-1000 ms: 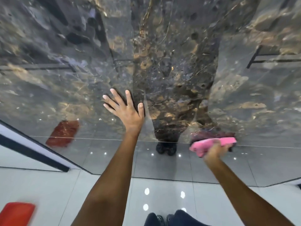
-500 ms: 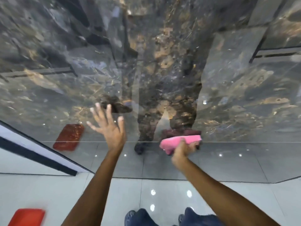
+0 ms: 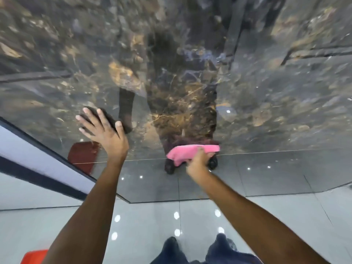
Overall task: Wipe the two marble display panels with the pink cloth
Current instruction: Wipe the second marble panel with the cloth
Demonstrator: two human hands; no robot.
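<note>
soft pink cloth (image 3: 190, 152) on glossy (veined) marble panel (image 3: 266, 111)

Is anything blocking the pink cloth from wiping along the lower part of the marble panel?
Nothing visible does. The right hand grips the pink cloth against the marble panel; the left hand rests flat on the panel, off to the left.

The marble panel (image 3: 266, 111) is dark, gold-veined, polished to a mirror gloss; the pink cloth (image 3: 186, 152) looks soft and matt; floor (image 3: 144, 218) tiles shine.
</note>
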